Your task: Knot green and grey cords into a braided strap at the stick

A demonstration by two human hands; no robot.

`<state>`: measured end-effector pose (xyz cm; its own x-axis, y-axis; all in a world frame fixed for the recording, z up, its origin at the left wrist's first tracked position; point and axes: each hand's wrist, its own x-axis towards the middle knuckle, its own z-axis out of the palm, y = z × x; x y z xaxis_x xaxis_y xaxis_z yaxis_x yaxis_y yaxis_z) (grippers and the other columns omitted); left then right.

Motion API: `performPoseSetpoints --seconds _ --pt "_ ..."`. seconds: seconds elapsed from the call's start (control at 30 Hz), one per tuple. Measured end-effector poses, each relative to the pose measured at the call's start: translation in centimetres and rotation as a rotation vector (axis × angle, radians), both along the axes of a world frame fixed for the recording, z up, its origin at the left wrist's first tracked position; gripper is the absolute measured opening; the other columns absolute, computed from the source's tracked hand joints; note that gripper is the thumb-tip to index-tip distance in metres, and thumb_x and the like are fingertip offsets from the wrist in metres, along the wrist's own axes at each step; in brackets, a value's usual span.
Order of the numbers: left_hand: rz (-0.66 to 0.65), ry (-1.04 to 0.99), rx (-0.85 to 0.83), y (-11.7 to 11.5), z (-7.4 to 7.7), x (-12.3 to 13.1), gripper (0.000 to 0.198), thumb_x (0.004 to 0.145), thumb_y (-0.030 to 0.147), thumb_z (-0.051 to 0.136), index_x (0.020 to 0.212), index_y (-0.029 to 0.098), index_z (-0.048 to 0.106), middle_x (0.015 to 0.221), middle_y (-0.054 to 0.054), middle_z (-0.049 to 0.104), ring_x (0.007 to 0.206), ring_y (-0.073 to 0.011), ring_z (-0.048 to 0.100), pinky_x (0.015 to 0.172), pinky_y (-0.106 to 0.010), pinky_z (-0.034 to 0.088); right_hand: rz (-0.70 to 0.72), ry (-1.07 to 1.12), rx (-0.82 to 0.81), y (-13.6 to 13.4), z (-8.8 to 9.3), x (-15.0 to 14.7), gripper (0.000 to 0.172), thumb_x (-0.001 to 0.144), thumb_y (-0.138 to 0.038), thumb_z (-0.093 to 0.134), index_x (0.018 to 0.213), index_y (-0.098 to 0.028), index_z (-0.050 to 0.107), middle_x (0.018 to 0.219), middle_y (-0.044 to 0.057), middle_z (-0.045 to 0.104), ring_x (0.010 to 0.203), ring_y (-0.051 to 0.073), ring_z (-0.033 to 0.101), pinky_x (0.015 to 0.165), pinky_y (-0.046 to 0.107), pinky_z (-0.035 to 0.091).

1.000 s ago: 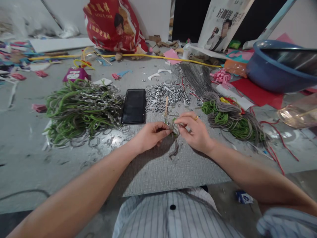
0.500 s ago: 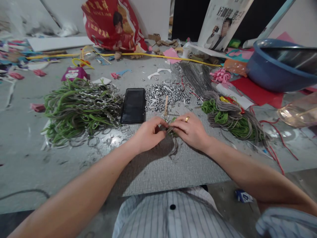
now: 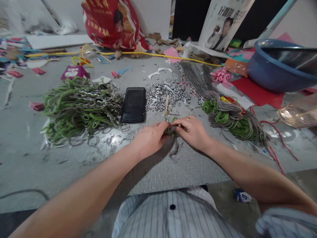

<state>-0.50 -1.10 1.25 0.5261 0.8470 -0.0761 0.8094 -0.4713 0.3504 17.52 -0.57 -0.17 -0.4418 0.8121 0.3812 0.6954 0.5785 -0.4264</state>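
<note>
My left hand (image 3: 150, 137) and my right hand (image 3: 193, 132) meet over the grey textured mat (image 3: 168, 165), fingers pinched together on a small bundle of green and grey cord (image 3: 172, 132). A loose tail of that cord hangs down toward me between the wrists. Just beyond the hands lies a heap of small metal nuts (image 3: 165, 94) with a wooden stick (image 3: 166, 105) across it. A ring shows on my right hand.
A black phone (image 3: 134, 104) lies left of the nuts. A big pile of finished green cords with metal rings (image 3: 79, 107) sits at the left, a loose cord pile (image 3: 230, 119) at the right. A blue basin (image 3: 279, 66) and red bag (image 3: 112, 24) stand behind.
My right hand has dropped and closed in toward my left; both now pinch the cord bundle tighter together. Other items have not moved.
</note>
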Motion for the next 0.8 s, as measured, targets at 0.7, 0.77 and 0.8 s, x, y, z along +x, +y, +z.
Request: performPoseSetpoints --seconds 0.7,0.77,0.8 --pt "-0.045 0.056 0.094 0.56 -0.88 0.2 0.024 0.086 0.028 0.036 0.088 0.017 0.058 0.08 -0.007 0.066 0.074 -0.0224 0.062 0.056 -0.029 0.039 0.013 0.029 -0.117 -0.29 -0.23 -0.52 0.015 0.08 -0.018 0.051 0.087 -0.02 0.065 0.084 0.002 0.071 0.077 0.016 0.063 0.072 0.03 0.038" --pt "-0.06 0.047 0.095 0.6 -0.81 0.19 0.023 0.085 0.026 0.037 0.088 0.017 0.058 0.081 -0.006 0.066 0.076 -0.0217 0.062 0.058 -0.029 0.039 0.007 0.02 -0.126 -0.34 -0.19 -0.52 0.016 0.08 -0.019 0.051 0.088 -0.02 0.065 0.086 0.002 0.071 0.078 0.016 0.063 0.072 0.031 0.037" --pt "-0.064 0.044 0.095 0.61 -0.75 0.21 0.022 0.084 0.025 0.037 0.088 0.017 0.058 0.082 -0.006 0.066 0.077 -0.0215 0.062 0.059 -0.029 0.04 0.001 0.015 -0.133 -0.36 -0.14 -0.53 0.017 0.08 -0.018 0.052 0.088 -0.021 0.066 0.086 0.002 0.071 0.078 0.016 0.063 0.072 0.031 0.037"
